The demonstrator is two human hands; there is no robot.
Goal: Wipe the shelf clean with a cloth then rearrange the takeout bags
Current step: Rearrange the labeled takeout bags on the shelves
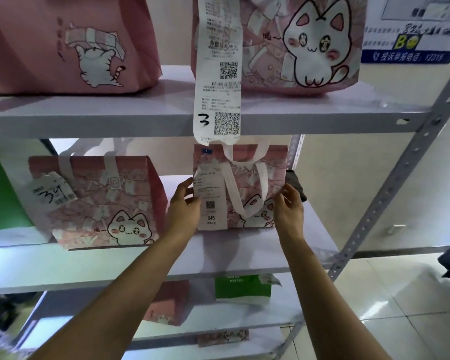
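A small pink cat-print takeout bag (247,178) with white handles and a receipt stands on the middle shelf (244,253). My left hand (183,206) holds its left edge, thumb over the receipt. My right hand (289,206) holds its right edge. A dark cloth (298,184) lies on the shelf just behind my right hand. To the left stands a wider pink cat bag (102,201) tagged 34. On the top shelf (115,118) sit two large pink cat bags (63,42) (309,42), the right one with a long receipt (218,74) hanging down.
A green bag (0,193) stands at the far left of the middle shelf. Lower shelves hold another green bag (242,288) and small pink bags (166,304). The grey perforated metal upright (400,162) frames the right side. A tiled floor (400,294) lies beyond it.
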